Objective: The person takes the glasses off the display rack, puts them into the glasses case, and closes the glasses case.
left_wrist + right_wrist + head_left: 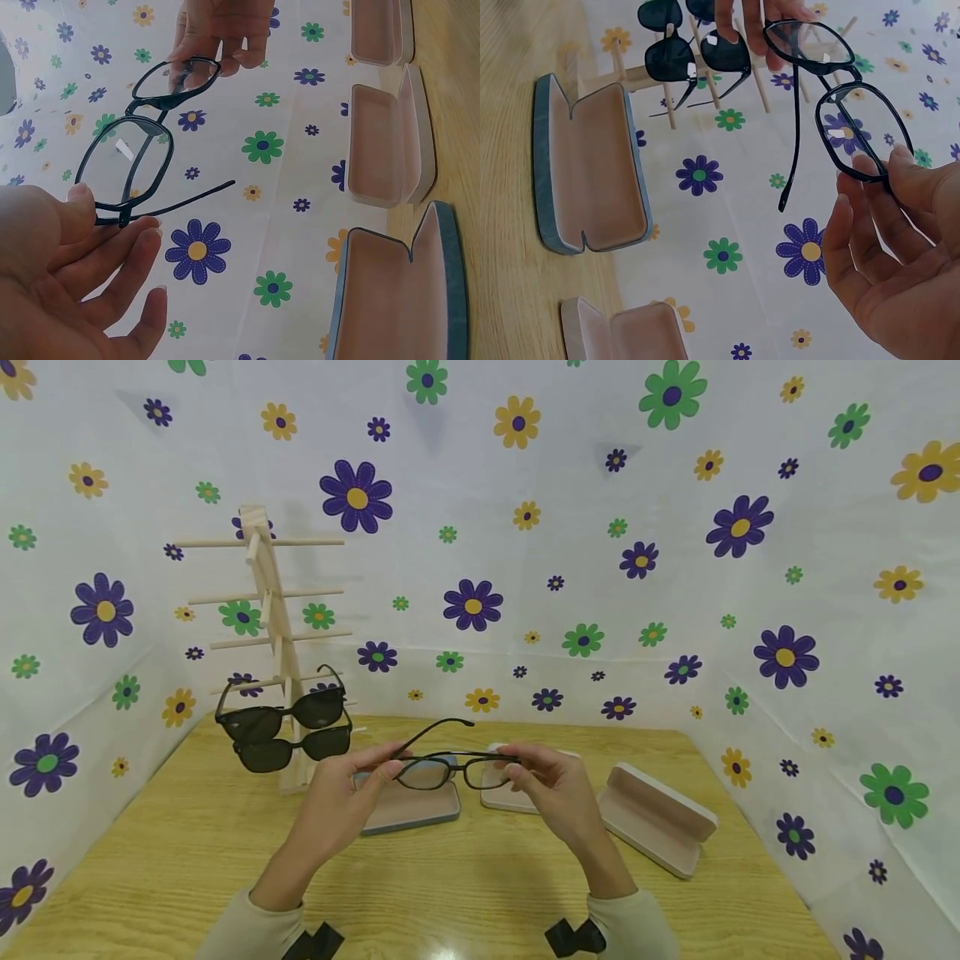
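A pair of black-framed eyeglasses (454, 767) with clear lenses is held level above the table between both hands. My left hand (347, 793) pinches one end of the frame between thumb and fingers; my right hand (558, 789) pinches the other end. The temple (796, 150) on the left hand's side sticks out away from the frame. Behind the lenses runs the other temple (133, 169), apparently folded across. Below and beyond the glasses lie an open blue-grey glasses case (412, 810) and an open white case (510, 799), partly hidden by the hands.
A wooden display stand (273, 602) with crossbars rises at the back left. Two pairs of dark sunglasses (292, 727) hang low on it. Another open white case (660, 822) lies at the right of the wooden table (450, 893). Flower-patterned sheets (480, 527) enclose the table.
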A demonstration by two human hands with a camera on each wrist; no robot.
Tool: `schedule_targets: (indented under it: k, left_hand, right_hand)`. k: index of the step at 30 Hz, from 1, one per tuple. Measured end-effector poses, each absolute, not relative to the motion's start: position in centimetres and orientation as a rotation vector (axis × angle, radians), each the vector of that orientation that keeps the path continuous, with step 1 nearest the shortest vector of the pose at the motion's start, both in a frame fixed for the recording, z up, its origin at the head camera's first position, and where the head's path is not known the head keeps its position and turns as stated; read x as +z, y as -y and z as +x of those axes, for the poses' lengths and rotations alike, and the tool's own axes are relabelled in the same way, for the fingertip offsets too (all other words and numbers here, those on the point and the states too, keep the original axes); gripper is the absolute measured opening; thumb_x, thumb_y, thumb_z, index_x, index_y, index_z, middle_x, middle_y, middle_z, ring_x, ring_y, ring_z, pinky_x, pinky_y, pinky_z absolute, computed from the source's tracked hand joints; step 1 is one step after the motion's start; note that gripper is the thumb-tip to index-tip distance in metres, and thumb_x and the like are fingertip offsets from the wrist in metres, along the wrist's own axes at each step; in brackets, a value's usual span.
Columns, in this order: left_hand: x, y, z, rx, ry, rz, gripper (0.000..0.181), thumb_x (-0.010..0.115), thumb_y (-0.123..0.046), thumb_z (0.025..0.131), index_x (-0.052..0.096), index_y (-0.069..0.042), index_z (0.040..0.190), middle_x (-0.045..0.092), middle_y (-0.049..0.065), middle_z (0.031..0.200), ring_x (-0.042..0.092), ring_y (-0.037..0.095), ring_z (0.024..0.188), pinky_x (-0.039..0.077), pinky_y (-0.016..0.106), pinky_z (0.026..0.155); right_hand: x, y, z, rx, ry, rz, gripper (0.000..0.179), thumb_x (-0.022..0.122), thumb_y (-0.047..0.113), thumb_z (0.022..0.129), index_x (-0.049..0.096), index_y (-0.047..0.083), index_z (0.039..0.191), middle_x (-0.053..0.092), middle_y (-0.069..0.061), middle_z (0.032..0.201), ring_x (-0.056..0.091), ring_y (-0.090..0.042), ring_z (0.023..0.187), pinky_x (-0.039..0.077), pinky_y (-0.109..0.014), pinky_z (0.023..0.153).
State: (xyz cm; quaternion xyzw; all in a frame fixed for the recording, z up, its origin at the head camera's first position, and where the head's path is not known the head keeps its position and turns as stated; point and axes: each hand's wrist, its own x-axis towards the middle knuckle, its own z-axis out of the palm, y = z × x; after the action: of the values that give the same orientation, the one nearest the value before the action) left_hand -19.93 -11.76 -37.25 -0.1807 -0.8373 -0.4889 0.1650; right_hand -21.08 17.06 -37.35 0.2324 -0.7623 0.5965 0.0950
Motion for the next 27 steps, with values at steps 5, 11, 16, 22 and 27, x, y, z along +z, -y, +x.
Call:
schedule_targets:
  k: [5, 11, 16, 22, 27]
  left_hand:
    - [-37.37, 11.8, -19.84, -1.403, 2.402, -0.506, 0.031, 0.066, -0.021, 0.102, 0.072, -0.009, 0.131, 0.076, 0.011, 0.124, 0.071, 0.018, 0.099, 0.048, 0.023, 0.065]
    - [-37.49, 11.83, -19.86, -1.391, 2.394, -0.534, 0.029, 0.066, -0.019, 0.102, 0.074, -0.01, 0.128, 0.076, 0.009, 0.124, 0.073, 0.024, 0.113, 0.055, 0.025, 0.082]
    - [-37.51, 11.83, -19.93, -1.379, 2.382, -0.555, 0.027, 0.067, -0.017, 0.101, 0.075, -0.01, 0.125, 0.077, 0.008, 0.121, 0.074, 0.022, 0.109, 0.057, 0.027, 0.083]
    - [-37.65, 11.98, -20.02, -1.374, 2.383, -0.57, 0.024, 0.066, -0.015, 0.101, 0.076, -0.01, 0.123, 0.077, 0.008, 0.119, 0.073, 0.019, 0.106, 0.057, 0.026, 0.083]
    - [-37.83, 12.15, -20.19, -1.396, 2.386, -0.583, 0.023, 0.064, -0.013, 0.102, 0.076, -0.009, 0.121, 0.078, 0.007, 0.119, 0.073, 0.02, 0.108, 0.058, 0.025, 0.085]
  right_hand:
    - [-37.4, -17.05, -21.14, 1.758, 2.26, 0.688, 0.026, 0.065, 0.005, 0.101, 0.07, -0.005, 0.124, 0.074, -0.028, 0.111, 0.069, 0.0, 0.088, 0.06, -0.024, 0.076]
    - [-37.63, -16.96, -21.28, 1.73, 2.278, 0.65, 0.025, 0.065, 0.006, 0.101, 0.071, -0.004, 0.123, 0.075, -0.026, 0.111, 0.07, -0.002, 0.087, 0.06, -0.024, 0.076]
    - [-37.79, -16.89, -21.38, 1.717, 2.283, 0.597, 0.023, 0.066, 0.007, 0.1, 0.071, -0.002, 0.121, 0.076, -0.024, 0.108, 0.069, -0.003, 0.083, 0.061, -0.027, 0.074]
    - [-37.93, -16.64, -21.44, 1.694, 2.307, 0.493, 0.019, 0.07, 0.01, 0.098, 0.074, 0.002, 0.115, 0.075, -0.02, 0.102, 0.07, -0.009, 0.08, 0.061, -0.028, 0.074]
    - [-38.13, -16.5, -21.6, 1.675, 2.319, 0.492, 0.018, 0.071, 0.01, 0.098, 0.075, 0.001, 0.113, 0.073, -0.02, 0.101, 0.069, -0.009, 0.079, 0.059, -0.023, 0.073]
